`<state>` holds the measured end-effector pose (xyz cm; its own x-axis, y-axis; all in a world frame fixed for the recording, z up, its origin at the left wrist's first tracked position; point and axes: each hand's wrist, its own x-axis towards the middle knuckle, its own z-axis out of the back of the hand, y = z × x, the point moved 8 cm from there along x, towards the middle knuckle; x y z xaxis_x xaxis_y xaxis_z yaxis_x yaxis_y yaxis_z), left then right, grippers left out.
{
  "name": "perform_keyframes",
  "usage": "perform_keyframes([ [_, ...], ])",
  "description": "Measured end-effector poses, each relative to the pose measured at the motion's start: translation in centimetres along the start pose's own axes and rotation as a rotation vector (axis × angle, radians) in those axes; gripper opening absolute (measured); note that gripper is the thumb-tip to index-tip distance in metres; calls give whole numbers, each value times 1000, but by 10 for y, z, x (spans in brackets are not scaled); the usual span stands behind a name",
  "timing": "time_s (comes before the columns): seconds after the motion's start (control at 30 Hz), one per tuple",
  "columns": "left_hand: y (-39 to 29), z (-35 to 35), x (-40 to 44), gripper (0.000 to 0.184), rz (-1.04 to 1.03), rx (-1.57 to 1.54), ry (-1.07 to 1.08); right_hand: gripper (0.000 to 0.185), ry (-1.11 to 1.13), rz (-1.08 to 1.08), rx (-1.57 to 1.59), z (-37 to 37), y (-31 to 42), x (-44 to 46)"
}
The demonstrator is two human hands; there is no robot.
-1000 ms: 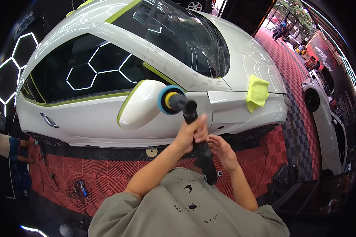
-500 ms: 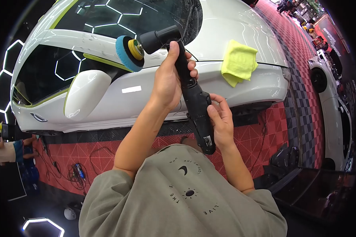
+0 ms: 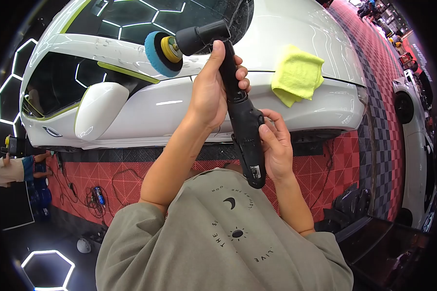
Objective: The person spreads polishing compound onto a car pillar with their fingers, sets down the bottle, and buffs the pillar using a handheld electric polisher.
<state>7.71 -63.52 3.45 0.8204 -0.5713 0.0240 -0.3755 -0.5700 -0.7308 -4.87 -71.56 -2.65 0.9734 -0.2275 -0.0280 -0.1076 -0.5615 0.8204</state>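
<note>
My left hand (image 3: 210,94) is wrapped round the slim black neck of a cordless polisher (image 3: 245,126), its thumb lying along the top. The polisher's angled head points left and carries a yellow backing plate and a blue foam pad (image 3: 155,52), held in the air above the white car (image 3: 179,89). At the thicker rear body, my right hand (image 3: 278,148) pinches the side with thumb and forefinger, by a raised part. What exactly those fingertips press is hard to make out. A yellow-green microfibre cloth (image 3: 297,76) lies folded on the car's fender and hood edge.
The car's white side mirror (image 3: 99,110) juts out at left. Cables and a blue-black tool (image 3: 99,195) lie on the red floor tiles (image 3: 77,179). Another person (image 3: 14,169) is at the far left. A second car (image 3: 412,155) stands at right.
The view has shifted slightly, and the polisher's head and pad sit a little higher and farther right in it. Both hands keep their places on the polisher.
</note>
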Motion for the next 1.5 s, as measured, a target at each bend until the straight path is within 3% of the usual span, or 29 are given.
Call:
perform_keyframes([
  [0.27,12,10,17,52,-39,-40,-38,39,-53,8,-75,18,3,14],
  [0.6,14,44,43,52,22,-36,-44,44,-36,-173,45,19,-24,45],
  [0.8,2,59,71,53,89,-130,73,67,-83,-160,153,-3,-35,69],
  [0.9,12,58,85,54,188,-206,145,82,33,5,-95,3,-38,77],
  [0.97,34,57,92,54,294,-306,191,88,250,-321,-321,6,-71,64],
  [1.0,45,57,93,54,334,-321,215,88,244,-327,-327,4,-79,56],
  [1.07,63,58,95,54,414,-349,248,76,-52,-253,-327,17,-78,51],
  [1.1,70,61,97,54,435,-363,255,76,-78,-257,-331,14,-79,54],
  [1.17,92,67,100,53,526,-330,141,68,-295,30,-271,14,-53,54],
  [1.23,90,64,108,54,516,-292,128,47,-360,60,-333,25,-48,52],
  [1.4,69,44,120,55,447,-284,125,33,-363,80,-146,26,-27,56],
  [1.5,64,34,124,54,416,-214,141,32,-377,92,-191,33,-17,63],
])
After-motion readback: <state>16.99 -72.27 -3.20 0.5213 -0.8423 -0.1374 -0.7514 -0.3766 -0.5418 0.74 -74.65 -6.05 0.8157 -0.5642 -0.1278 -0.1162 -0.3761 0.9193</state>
